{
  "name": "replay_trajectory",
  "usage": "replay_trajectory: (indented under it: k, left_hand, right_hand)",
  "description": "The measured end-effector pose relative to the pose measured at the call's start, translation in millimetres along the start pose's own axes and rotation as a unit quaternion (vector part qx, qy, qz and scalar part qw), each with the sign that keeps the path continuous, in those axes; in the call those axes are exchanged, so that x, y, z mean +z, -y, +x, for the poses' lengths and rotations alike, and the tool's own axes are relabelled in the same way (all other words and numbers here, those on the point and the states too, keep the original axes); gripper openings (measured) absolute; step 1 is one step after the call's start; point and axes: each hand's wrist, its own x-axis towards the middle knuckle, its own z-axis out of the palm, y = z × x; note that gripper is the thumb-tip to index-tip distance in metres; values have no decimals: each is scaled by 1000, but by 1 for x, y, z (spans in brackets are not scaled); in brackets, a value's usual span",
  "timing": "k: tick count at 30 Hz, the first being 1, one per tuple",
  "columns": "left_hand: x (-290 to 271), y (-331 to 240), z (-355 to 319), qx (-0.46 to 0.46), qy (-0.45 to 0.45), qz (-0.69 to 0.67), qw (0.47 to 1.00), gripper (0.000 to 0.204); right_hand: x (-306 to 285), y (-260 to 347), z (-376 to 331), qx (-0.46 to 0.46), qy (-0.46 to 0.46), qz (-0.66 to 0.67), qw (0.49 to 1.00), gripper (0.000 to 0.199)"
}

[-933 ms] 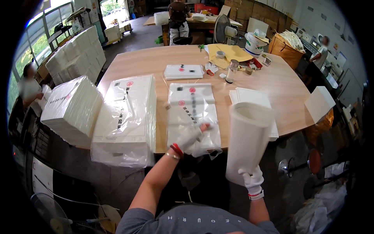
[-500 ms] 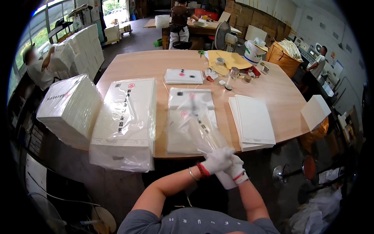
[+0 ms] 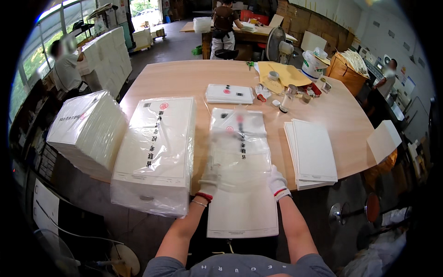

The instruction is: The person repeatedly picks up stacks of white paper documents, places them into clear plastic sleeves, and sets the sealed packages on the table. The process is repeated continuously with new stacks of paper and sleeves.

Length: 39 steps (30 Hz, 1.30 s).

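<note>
— Two gloved hands, one on each long edge: the left hand [image 3: 210, 181] grasps the left side of the clear plastic sleeve [image 3: 240, 143], and the right hand [image 3: 277, 181] pinches the right side. Both are clenched on the film, as far as the head view shows.

— Where is the stack of white sheets [image 3: 242, 207]?

— Between the hands, half inside the sleeve. Its near end hangs past the edge of the wooden table [image 3: 184, 78] toward the person; its far end is under the film, which lies flat on the tabletop.

— Which way does the long axis run?

— Straight away from the body, from the person's chest toward the small sealed pack [image 3: 229, 93] in the middle of the table. So the sleeve's closed end lies directly ahead of both grips, and its mouth sits about level with the hands.

— Is either hand nearer?

— Neither; they sit level, at equal reach. Just beside the left hand stands the large wrapped ream block [image 3: 154, 152]; the loose pile of white boards [image 3: 311, 152] lies to the right, apart from the right hand.
</note>
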Motion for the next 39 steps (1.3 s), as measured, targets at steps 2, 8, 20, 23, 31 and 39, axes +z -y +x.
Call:
replay_trajectory:
  k: [2,8,20,23,31,39]
  left_hand:
    - [-10,3,-11,-16,17,-10,1000,54]
    - [-62,-56,-89,-16,41,13,999,50]
    - [-117,-110,-232,-115,139,-2,984,40]
    - [-137,-92,-271,-218,291,-323,874,34]
    - [-157,-137,-235,-88,70,-228,967,15]
    - [-168,-216,-176,141,152,-216,954,15]
  right_hand:
    - [-20,11,-32,-6,38,-3,999,48]
    - [-10,-25,-111,-72,94,76,990,80]
    - [-49,-28,-265,-110,221,110,963,65]
    - [-36,-44,-300,-152,287,185,928,55]
    - [-89,-72,-328,-129,256,375,882,36]
    - [-16,-70,-300,29,261,612,746,40]
